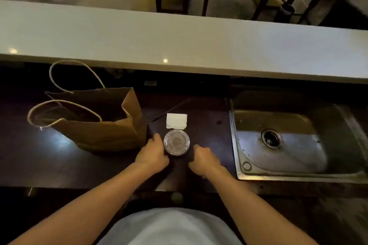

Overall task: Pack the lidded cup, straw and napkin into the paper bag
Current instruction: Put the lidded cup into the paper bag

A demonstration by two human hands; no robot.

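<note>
The lidded cup (176,142), clear-lidded with dark contents, stands upright on the dark counter. My left hand (153,154) is curled against its left side, thumb raised by the lid. My right hand (203,159) sits just right of the cup with fingers curled, a small gap between them. A folded white napkin (176,120) lies flat directly behind the cup. A thin dark straw (171,110) lies diagonally on the counter behind the napkin. The brown paper bag (103,135) stands open to the left, its two cord handles up, touching my left hand's far side.
A steel sink (288,145) is set into the counter on the right. A raised pale bar top (179,45) runs across behind the work surface. Dark chairs and tables stand on the floor beyond it.
</note>
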